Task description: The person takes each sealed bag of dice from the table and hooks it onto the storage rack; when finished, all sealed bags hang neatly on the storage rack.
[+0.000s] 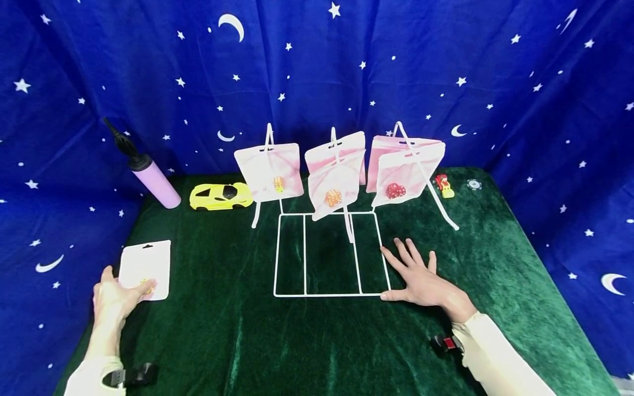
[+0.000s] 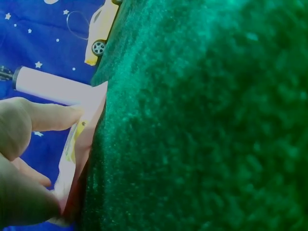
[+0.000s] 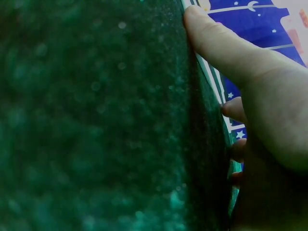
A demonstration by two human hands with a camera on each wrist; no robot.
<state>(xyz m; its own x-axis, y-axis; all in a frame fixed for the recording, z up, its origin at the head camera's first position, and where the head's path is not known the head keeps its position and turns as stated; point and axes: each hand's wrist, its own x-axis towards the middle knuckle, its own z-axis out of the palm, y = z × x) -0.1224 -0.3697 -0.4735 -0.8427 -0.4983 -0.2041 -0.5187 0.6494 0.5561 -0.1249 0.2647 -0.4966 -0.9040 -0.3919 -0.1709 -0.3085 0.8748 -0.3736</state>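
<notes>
From the head view, I had my left hand at the near left of the bench, its fingers lying on the lower edge of a white pouch that lay flat on the green cloth. A small yellow die showed through the pouch just by my fingertips. My right hand lay flat with fingers spread, pressing the right near corner of the white wire rack. Three arms of that rack already carried pink pouches, each with a die inside. Behind them sat a yellow car, a pink pump, a small red toy and a chip.

From the left wrist view, the thumb and a lower finger were closing on the pouch edge, a pinch just forming rather than a firm grip; the car and pump showed beyond.

From the right wrist view, my fingers lay straight against the cloth beside the rack wire, holding nothing.

I judged the step in hand to be picking up the loose pouch while the rack was steadied. The next move would call for a clean pinch near the pouch's top hole, lifting it upright, and keeping the rack pinned down so that it would not tip as the pouch was hung.
</notes>
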